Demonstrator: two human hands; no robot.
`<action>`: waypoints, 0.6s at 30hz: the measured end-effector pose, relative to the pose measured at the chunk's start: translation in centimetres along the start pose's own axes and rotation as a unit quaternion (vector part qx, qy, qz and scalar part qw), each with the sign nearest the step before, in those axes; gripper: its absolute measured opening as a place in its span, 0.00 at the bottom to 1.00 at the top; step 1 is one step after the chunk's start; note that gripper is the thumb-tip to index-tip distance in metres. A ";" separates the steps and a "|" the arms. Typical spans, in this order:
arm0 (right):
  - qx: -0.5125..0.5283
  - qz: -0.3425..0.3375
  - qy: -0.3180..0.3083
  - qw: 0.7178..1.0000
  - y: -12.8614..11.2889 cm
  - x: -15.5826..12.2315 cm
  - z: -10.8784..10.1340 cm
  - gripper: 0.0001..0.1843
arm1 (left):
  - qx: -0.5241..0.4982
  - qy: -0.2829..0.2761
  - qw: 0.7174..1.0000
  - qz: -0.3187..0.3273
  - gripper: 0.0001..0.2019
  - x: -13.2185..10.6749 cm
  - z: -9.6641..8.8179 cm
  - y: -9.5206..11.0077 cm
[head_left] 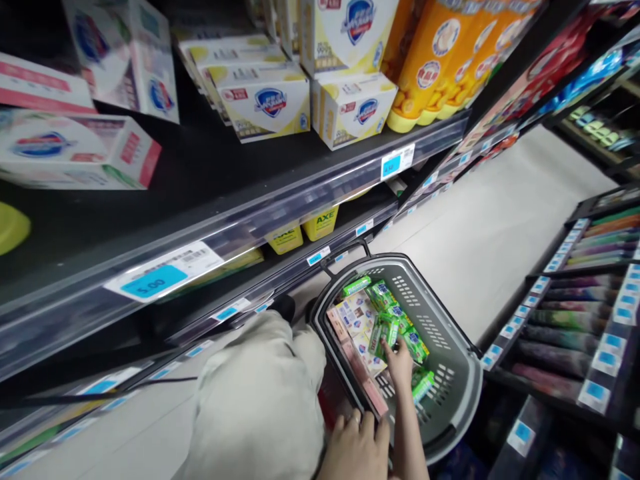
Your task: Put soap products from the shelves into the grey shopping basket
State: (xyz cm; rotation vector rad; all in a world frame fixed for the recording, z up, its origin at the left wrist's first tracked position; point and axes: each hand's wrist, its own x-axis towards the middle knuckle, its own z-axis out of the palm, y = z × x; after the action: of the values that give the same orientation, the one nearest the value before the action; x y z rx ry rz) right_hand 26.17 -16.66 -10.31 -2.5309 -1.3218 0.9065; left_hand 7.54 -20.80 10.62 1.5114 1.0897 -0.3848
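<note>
A grey shopping basket [450, 347] stands on the floor at lower centre, holding several green soap packs and white-and-yellow soap boxes [356, 315]. My right hand [399, 363] reaches into it, fingers closed around a green soap pack [384, 331]. My left hand [356, 445] lies on the basket's near rim at the bottom of the view, its fingers curled over the edge. My knee in pale trousers [260, 400] is bent just left of the basket.
On the left, dark shelves carry white-and-yellow soap boxes [265, 100], orange bottles [440, 60] and blue price tags [155, 280]. Yellow AXE packs [320, 223] sit one shelf down. Another rack of goods [590, 313] stands right. A pale aisle floor [500, 220] runs between.
</note>
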 end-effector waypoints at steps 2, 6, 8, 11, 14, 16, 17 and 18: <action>0.007 0.009 -0.004 1.000 0.7 -0.1 0.0 0.31 | 0.000 -0.004 1.000 -0.002 0.32 0.0 -0.1 0.0; -0.017 -0.003 -0.020 1.000 1.0 0.0 0.9 0.30 | 0.000 -0.005 1.000 -0.008 0.31 -0.1 -0.1 0.0; -0.034 -0.027 -0.028 0.999 0.7 0.1 1.6 0.29 | 0.001 -0.007 1.000 -0.011 0.29 -0.1 0.0 0.0; -0.057 -0.050 -0.039 0.996 -0.1 0.5 2.7 0.29 | 0.011 -0.011 1.000 -0.012 0.26 0.1 0.1 -0.1; -0.063 -0.052 -0.039 0.996 -0.8 1.0 3.3 0.30 | 0.018 -0.005 1.000 -0.006 0.25 0.3 0.4 -0.2; -0.044 -0.037 -0.035 0.998 -1.0 1.3 3.3 0.30 | 0.013 -0.005 1.000 -0.004 0.26 0.5 0.5 -0.3; -0.030 -0.026 -0.031 0.999 -1.0 1.4 3.1 0.30 | 0.009 -0.006 1.000 -0.004 0.26 0.5 0.6 -0.4; -0.015 -0.018 -0.024 0.999 -0.9 1.4 2.9 0.30 | 0.006 -0.009 1.000 -0.003 0.26 0.6 0.6 -0.4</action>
State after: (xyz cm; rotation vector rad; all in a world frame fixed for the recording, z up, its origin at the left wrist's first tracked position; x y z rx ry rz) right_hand 24.50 -15.46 -12.94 -2.5144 -1.3988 0.9535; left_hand 7.68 -21.21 9.77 1.5122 1.0800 -0.4083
